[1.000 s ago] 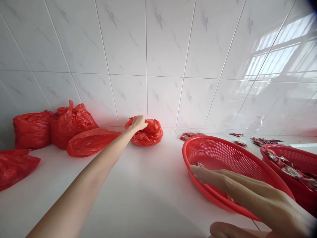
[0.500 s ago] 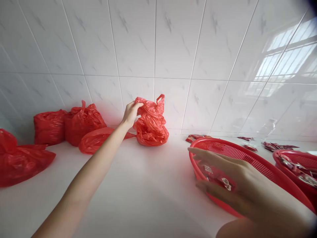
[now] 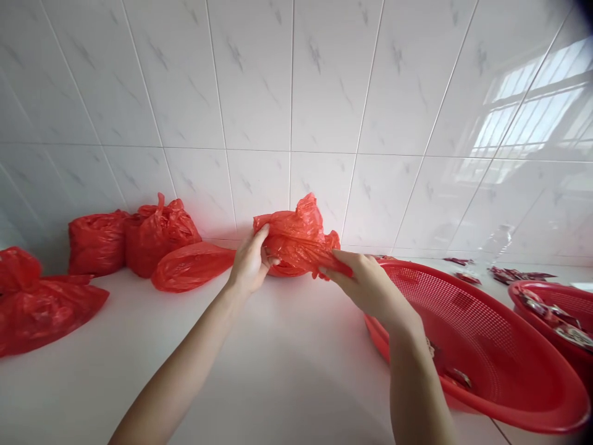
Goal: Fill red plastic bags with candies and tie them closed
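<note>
— Head view: what have you got?
— My left hand (image 3: 250,266) and right hand (image 3: 370,287) both grip a crumpled red plastic bag (image 3: 296,238), held just above the white countertop (image 3: 278,371) near the tiled wall (image 3: 296,93).
— Beside it?
— A red mesh plastic basket (image 3: 486,346), right.

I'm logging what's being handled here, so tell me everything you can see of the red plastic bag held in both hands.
The red plastic bag is thin, glossy, crinkled film, bunched into a lump with a twisted tuft sticking up on top. It sits near the tiled wall, just above or on the white counter; which one is unclear. The left hand grips its left side and the right hand pinches a stretched fold on its right. Its contents are hidden.
</note>
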Action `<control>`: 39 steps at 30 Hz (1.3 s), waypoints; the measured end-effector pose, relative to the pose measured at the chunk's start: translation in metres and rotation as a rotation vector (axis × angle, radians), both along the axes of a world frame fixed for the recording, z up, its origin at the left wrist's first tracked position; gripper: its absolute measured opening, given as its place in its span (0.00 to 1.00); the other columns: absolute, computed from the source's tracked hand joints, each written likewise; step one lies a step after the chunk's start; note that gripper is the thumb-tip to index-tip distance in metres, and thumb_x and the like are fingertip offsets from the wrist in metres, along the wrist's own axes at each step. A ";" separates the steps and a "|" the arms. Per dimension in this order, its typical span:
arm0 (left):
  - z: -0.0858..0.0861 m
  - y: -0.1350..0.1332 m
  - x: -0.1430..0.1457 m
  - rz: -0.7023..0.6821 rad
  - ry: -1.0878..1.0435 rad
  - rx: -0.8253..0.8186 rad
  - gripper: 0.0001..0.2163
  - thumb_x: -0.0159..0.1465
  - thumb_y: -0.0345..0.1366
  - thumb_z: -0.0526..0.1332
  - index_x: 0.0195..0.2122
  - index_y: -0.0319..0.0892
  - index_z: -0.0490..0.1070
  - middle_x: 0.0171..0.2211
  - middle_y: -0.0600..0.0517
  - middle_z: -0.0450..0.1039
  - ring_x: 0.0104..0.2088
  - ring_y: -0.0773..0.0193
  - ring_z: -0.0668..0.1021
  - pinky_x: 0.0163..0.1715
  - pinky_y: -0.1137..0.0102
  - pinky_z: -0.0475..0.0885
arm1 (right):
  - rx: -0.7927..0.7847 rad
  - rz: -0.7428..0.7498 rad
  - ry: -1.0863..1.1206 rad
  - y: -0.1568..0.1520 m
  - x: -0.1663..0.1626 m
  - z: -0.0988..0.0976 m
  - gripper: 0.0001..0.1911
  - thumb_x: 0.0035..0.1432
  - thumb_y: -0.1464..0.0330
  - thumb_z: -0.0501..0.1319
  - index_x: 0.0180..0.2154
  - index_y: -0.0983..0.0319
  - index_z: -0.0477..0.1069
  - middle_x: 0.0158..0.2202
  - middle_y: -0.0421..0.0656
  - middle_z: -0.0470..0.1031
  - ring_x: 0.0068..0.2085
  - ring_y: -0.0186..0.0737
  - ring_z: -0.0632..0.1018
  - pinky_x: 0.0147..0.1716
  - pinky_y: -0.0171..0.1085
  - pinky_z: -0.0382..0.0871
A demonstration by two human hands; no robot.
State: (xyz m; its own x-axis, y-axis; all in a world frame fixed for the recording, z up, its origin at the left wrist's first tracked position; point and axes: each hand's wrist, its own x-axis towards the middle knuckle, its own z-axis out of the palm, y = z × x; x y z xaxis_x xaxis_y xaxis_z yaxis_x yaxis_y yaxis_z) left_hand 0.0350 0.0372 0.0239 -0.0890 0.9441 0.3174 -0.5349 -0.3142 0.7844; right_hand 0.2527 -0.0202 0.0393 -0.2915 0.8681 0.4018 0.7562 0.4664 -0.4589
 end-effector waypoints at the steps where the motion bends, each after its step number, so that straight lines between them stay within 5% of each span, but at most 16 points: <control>1: 0.000 -0.001 -0.003 0.043 -0.001 0.006 0.10 0.56 0.39 0.70 0.34 0.42 0.73 0.27 0.57 0.71 0.20 0.74 0.70 0.15 0.77 0.61 | -0.021 0.013 0.053 0.002 0.002 0.000 0.17 0.67 0.60 0.51 0.28 0.58 0.67 0.27 0.39 0.74 0.25 0.36 0.70 0.24 0.35 0.58; 5: -0.002 0.001 -0.019 0.096 0.008 0.043 0.12 0.56 0.39 0.71 0.26 0.40 0.69 0.18 0.62 0.60 0.13 0.80 0.57 0.11 0.79 0.52 | -0.146 0.060 0.224 0.003 0.013 0.007 0.13 0.63 0.67 0.52 0.27 0.60 0.69 0.24 0.39 0.76 0.26 0.35 0.75 0.26 0.33 0.63; 9: -0.004 0.003 -0.032 0.028 -0.069 0.018 0.11 0.60 0.43 0.68 0.31 0.40 0.73 0.17 0.61 0.62 0.13 0.79 0.59 0.12 0.80 0.58 | -0.362 0.079 0.307 -0.003 0.017 0.016 0.12 0.60 0.69 0.53 0.24 0.61 0.66 0.16 0.37 0.71 0.18 0.35 0.76 0.20 0.32 0.64; 13: -0.010 0.000 -0.029 -0.218 -0.069 0.027 0.15 0.62 0.48 0.66 0.43 0.43 0.76 0.35 0.52 0.78 0.32 0.66 0.79 0.32 0.72 0.77 | -0.358 0.042 0.340 -0.004 0.012 0.018 0.14 0.62 0.65 0.54 0.24 0.61 0.64 0.13 0.35 0.67 0.11 0.31 0.68 0.12 0.30 0.56; 17: -0.019 -0.010 -0.015 -0.421 0.156 -0.009 0.17 0.62 0.44 0.67 0.49 0.43 0.74 0.46 0.45 0.77 0.44 0.57 0.79 0.42 0.64 0.77 | -0.304 0.066 0.296 0.002 0.008 0.013 0.14 0.62 0.65 0.55 0.24 0.61 0.64 0.16 0.35 0.68 0.14 0.30 0.70 0.14 0.29 0.58; 20: -0.024 -0.013 -0.007 -0.418 0.282 -0.027 0.17 0.57 0.34 0.71 0.48 0.43 0.74 0.47 0.47 0.76 0.47 0.56 0.78 0.45 0.62 0.76 | -0.252 0.112 0.264 0.006 0.008 0.009 0.14 0.62 0.65 0.56 0.25 0.61 0.65 0.20 0.37 0.71 0.19 0.32 0.74 0.18 0.29 0.62; 26: -0.027 -0.004 -0.015 -0.298 0.164 -0.081 0.07 0.56 0.32 0.71 0.34 0.42 0.75 0.28 0.57 0.71 0.22 0.76 0.68 0.23 0.77 0.65 | -0.252 0.037 0.283 0.012 0.016 0.006 0.17 0.64 0.60 0.57 0.24 0.62 0.66 0.21 0.38 0.71 0.17 0.30 0.71 0.18 0.30 0.60; 31: -0.026 -0.001 -0.018 -0.302 0.129 -0.106 0.11 0.57 0.39 0.71 0.27 0.40 0.72 0.20 0.58 0.64 0.17 0.77 0.59 0.18 0.77 0.59 | -0.257 0.021 0.361 0.010 0.013 0.007 0.22 0.61 0.52 0.60 0.24 0.62 0.66 0.21 0.39 0.72 0.17 0.31 0.70 0.17 0.31 0.60; 36: -0.023 -0.004 -0.018 -0.234 0.176 -0.116 0.16 0.58 0.51 0.68 0.28 0.42 0.75 0.21 0.53 0.70 0.23 0.67 0.73 0.21 0.72 0.65 | -0.285 0.003 0.477 0.022 0.021 0.004 0.15 0.65 0.57 0.57 0.40 0.61 0.72 0.32 0.43 0.79 0.23 0.37 0.80 0.32 0.37 0.73; 39: -0.020 -0.006 -0.020 -0.231 0.195 -0.086 0.17 0.58 0.52 0.68 0.29 0.41 0.76 0.27 0.49 0.76 0.28 0.63 0.77 0.25 0.71 0.68 | -0.280 -0.108 0.430 0.035 0.035 -0.005 0.22 0.64 0.57 0.58 0.56 0.58 0.67 0.41 0.47 0.80 0.37 0.45 0.83 0.44 0.45 0.74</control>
